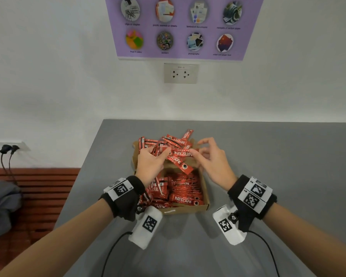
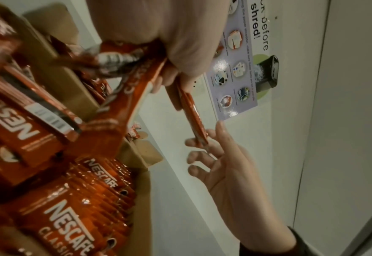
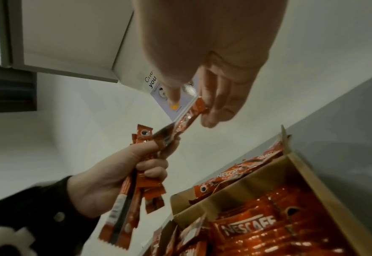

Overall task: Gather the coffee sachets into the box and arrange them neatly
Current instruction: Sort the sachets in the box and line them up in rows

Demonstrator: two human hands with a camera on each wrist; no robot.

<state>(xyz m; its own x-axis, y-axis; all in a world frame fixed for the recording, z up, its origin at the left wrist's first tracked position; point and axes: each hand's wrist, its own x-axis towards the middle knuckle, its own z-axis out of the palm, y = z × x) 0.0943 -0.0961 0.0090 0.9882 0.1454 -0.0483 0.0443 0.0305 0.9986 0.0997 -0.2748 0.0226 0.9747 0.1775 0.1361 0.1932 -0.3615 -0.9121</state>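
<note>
Brown cardboard box point(image 1: 206, 198) sits on the grey counter point(image 1: 288, 176); its near half holds red Nescafé coffee sachets point(image 1: 185, 191) stacked in rows, its far half a loose heap of sachets point(image 1: 168, 141) spilling over the flaps. Above the heap, the left hand point(image 1: 151, 163) has its grip curled round a bundle of sachets point(image 3: 134, 187). The right hand point(image 1: 213, 159) pinches one end of a single sachet point(image 3: 188, 119) between thumb and fingers, other fingers spread. The box's left wall is hidden by the left wrist.
</note>
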